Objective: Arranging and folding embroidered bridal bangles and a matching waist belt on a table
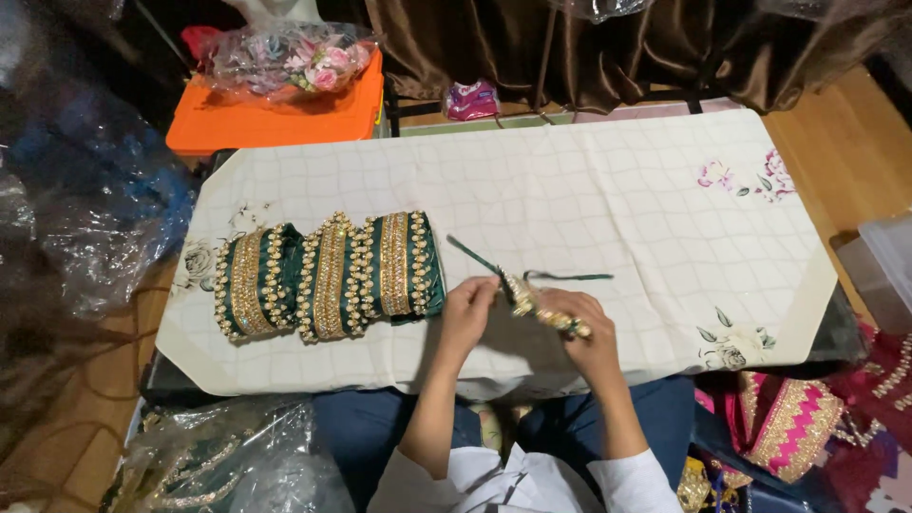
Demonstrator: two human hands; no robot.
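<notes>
Both hands at front-centre of cloth-covered worktop [617,190]: L hand [467,309] & R hand [581,323] each w/ grip pinched on a gold beaded trim piece [541,312] held between them, just above the cloth. Dark green ribbon tails [532,275] trail off its far end. Folded green-gold trim stack [328,275] lies just left of L hand, not touching.

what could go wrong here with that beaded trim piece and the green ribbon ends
The loose green ribbon ends trail free across the cloth and might snag or tangle. Both the left hand and the right hand pinch the small gold beaded trim piece, so beads could pull off. The three finished green bands lie near the left elbow.
</notes>
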